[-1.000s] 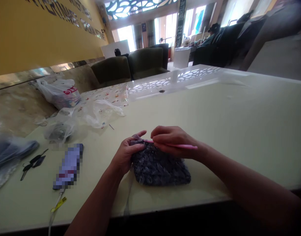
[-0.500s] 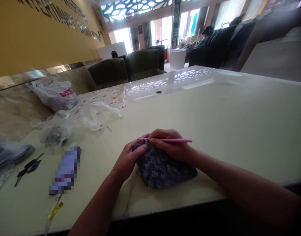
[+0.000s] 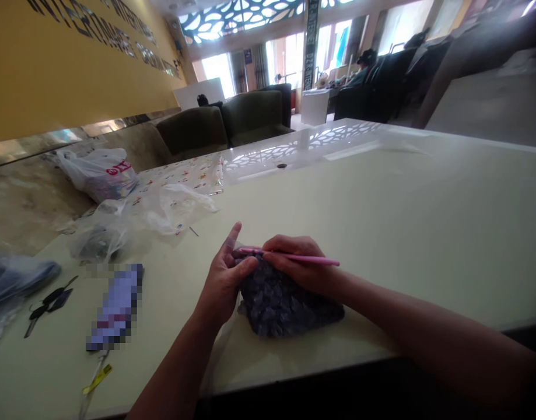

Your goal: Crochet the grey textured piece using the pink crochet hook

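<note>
Pale counter (image 3: 403,233) is bearing a dark textured piece (image 3: 280,309) near its front edge.
Fingers of the right hand (image 3: 296,262) are clamping a pink hook (image 3: 318,259) over the piece's top; the left hand (image 3: 224,286) is gripping its upper left corner, index finger standing apart. Keys (image 3: 49,304) are lying farther left.
</note>
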A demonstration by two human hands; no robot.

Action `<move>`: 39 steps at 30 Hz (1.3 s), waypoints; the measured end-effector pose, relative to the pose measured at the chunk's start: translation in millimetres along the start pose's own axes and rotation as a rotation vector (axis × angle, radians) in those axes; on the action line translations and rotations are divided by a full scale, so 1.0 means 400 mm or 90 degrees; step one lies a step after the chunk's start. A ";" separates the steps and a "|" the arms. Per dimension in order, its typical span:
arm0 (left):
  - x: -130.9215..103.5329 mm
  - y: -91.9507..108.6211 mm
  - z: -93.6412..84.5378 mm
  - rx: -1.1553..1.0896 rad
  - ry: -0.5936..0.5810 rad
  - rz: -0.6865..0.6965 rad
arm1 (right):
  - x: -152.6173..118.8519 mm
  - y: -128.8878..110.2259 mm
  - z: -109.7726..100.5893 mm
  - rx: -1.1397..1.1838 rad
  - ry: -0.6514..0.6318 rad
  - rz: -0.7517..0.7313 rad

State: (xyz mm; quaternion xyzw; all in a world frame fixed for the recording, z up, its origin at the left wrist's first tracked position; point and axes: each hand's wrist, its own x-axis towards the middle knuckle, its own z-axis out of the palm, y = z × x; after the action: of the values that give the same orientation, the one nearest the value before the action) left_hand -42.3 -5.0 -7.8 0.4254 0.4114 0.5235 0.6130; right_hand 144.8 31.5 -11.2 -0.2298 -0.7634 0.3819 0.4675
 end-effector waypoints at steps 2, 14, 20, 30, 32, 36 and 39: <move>-0.007 -0.001 0.014 0.003 0.034 -0.012 | -0.005 0.012 0.004 -0.040 -0.030 -0.048; -0.008 -0.009 0.039 -0.044 0.079 -0.056 | -0.004 0.013 0.013 -0.688 0.068 -0.354; -0.013 0.025 0.023 -0.128 -0.026 -0.104 | -0.007 0.003 0.005 -0.537 0.094 -0.430; -0.009 0.045 -0.017 -0.111 -0.035 -0.030 | 0.005 -0.014 -0.015 -0.213 0.036 -0.308; -0.007 0.048 -0.022 -0.108 -0.030 -0.020 | 0.006 -0.023 -0.029 -0.160 0.021 -0.261; -0.002 0.043 -0.025 -0.075 -0.037 -0.009 | 0.010 -0.028 -0.054 -0.026 -0.035 -0.130; -0.001 0.026 -0.018 -0.021 -0.033 -0.007 | 0.010 -0.019 -0.046 -0.008 -0.053 -0.082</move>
State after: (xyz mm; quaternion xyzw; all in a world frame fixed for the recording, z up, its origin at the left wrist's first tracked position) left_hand -52.0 -4.0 0.0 0.4262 0.3893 0.5157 0.6331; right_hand 159.5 36.5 2.2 -0.1670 -0.7978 0.3553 0.4576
